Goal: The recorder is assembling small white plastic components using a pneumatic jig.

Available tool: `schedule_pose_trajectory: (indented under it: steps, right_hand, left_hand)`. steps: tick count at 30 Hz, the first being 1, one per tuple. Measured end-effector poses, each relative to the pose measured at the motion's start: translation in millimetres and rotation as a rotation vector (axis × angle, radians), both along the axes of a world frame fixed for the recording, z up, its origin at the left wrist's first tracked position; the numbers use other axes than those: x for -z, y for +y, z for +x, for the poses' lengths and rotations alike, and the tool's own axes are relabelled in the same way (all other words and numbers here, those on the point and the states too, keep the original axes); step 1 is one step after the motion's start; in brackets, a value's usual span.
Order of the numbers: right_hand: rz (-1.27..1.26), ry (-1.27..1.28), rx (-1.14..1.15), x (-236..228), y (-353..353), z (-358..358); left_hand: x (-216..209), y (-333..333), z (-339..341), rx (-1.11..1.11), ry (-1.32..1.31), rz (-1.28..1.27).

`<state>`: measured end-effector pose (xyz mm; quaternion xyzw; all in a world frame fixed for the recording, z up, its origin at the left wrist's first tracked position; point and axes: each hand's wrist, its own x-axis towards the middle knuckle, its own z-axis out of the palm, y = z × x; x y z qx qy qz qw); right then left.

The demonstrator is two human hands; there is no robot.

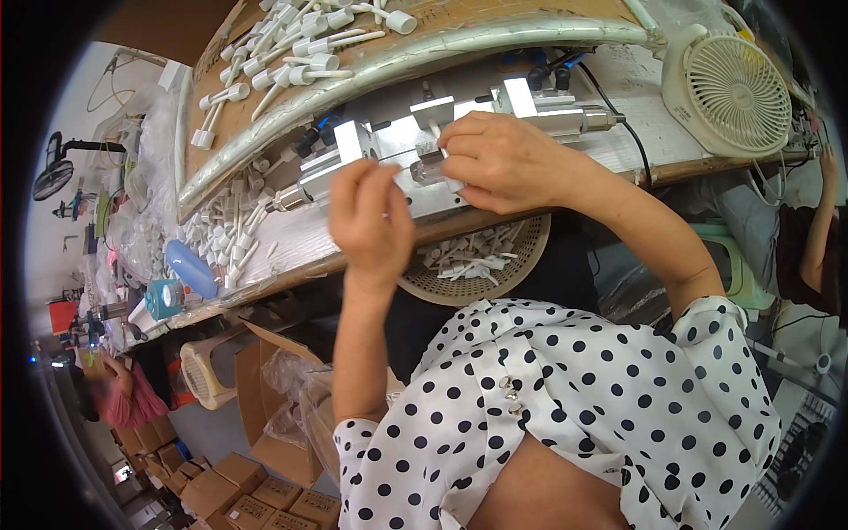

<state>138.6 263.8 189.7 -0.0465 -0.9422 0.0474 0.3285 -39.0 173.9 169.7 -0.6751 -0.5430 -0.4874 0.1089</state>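
My right hand [508,163] is over the middle of a silver metal fixture [352,141], its fingers closed around a white plastic cap [454,185] that shows only in part below them. A thin white stem [434,129] shows just above those fingertips, against a small metal block [431,111]. To the left, my raised left hand [371,221] hovers in front of the fixture's left end. Motion smears its fingers, so whether anything is between them cannot be made out.
White stemmed caps [305,71] lie heaped on a cardboard-lined tray behind the fixture, with more [231,231] at left beside a blue plastic piece [191,268]. A basket [530,265] of white parts sits below the bench edge. A fan [733,93] stands at right.
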Motion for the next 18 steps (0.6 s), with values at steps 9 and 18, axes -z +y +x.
schedule_pose_trajectory:
  steps: [9,18]
  right_hand:
    - [-0.104,-0.163,0.007,-15.0,2.7,-3.3]
    - [0.025,-0.056,0.417,-61.5,103.0,-35.5]
  left_hand:
    - [-77.3,109.3,-94.1,0.038,0.448,-0.283]
    - [-81.8,63.2,-55.1,0.075,0.259,-0.108]
